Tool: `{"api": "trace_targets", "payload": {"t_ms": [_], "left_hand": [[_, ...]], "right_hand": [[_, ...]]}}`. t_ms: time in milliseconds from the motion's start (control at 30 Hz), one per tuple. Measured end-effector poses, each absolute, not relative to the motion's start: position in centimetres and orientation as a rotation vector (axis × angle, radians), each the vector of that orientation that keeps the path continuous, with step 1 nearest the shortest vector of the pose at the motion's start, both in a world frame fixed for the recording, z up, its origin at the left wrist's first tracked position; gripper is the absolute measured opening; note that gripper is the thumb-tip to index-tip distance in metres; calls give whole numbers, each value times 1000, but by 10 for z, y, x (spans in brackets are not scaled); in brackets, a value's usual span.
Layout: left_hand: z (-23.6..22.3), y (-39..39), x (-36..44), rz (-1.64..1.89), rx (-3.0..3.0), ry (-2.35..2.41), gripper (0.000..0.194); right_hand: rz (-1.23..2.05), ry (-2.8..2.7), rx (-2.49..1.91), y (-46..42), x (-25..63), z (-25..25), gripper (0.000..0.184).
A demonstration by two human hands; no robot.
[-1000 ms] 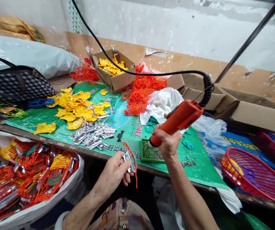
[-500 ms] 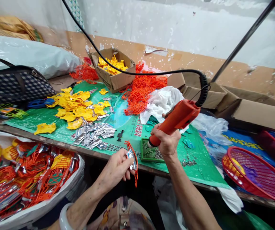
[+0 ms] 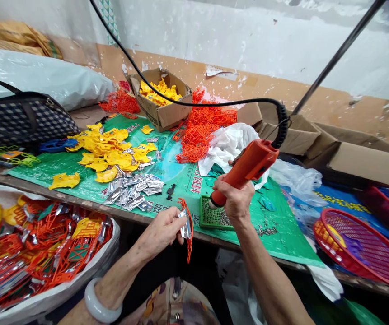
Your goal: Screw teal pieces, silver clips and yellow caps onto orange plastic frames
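Observation:
Pinched in my left hand [image 3: 165, 230] is an orange plastic frame [image 3: 189, 225] with a shiny metal plate [image 3: 185, 223] against it, held just in front of the table edge. My right hand [image 3: 237, 198] is wrapped round the red electric screwdriver [image 3: 248, 169], whose black and white nose points down-left over a green perforated tray [image 3: 211, 216]. Small screws [image 3: 224, 219] lie in that tray. A black cable [image 3: 214, 104] runs from the tool's back end. Left of the tray, a heap of metal plates [image 3: 135, 189] lies beside yellow plastic parts [image 3: 109, 146].
A white sack [image 3: 111, 253] full of assembled pieces stands at the lower left. Behind are a cardboard box [image 3: 170, 118] of yellow parts and piled orange frames [image 3: 201, 131]. White cloth [image 3: 228, 140] lies mid-table; a red basket [image 3: 367, 266] sits at right. Loose screws [image 3: 267, 229] lie near the tray.
My left hand has turned slightly, tilting the orange frame and plate a little. The screwdriver's rear has shifted slightly left and stays over the tray.

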State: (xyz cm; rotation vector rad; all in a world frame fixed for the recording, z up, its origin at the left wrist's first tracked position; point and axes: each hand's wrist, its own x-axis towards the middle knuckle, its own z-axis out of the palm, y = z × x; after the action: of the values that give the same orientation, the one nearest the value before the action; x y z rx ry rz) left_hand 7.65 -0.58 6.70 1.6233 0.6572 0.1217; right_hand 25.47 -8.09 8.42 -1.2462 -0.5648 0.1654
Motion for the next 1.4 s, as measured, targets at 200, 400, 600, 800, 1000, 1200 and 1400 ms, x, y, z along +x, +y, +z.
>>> {"api": "trace_targets", "payload": {"t_ms": [200, 400, 600, 800, 1000, 1200, 1400], "left_hand": [[60, -11, 83, 146, 1633, 618, 19], [60, -14, 87, 166, 1604, 574, 16], [63, -17, 85, 192, 1611, 594, 18], [64, -18, 83, 196, 1620, 598, 19], [64, -20, 83, 214, 1592, 625, 17], [67, -21, 83, 223, 1564, 629, 16], [67, -21, 83, 244, 1528, 638, 14]], "right_hand": [[161, -612, -1136, -89, 257, 107, 11], [303, -697, -946, -109, 227, 147, 29], [463, -707, -957, -115, 197, 151, 13], [518, -714, -985, -113, 189, 141, 21], [513, -706, -1023, -114, 187, 136, 30], [526, -695, -1015, -113, 189, 134, 16], [528, -720, -1020, -114, 186, 133, 17]]}}
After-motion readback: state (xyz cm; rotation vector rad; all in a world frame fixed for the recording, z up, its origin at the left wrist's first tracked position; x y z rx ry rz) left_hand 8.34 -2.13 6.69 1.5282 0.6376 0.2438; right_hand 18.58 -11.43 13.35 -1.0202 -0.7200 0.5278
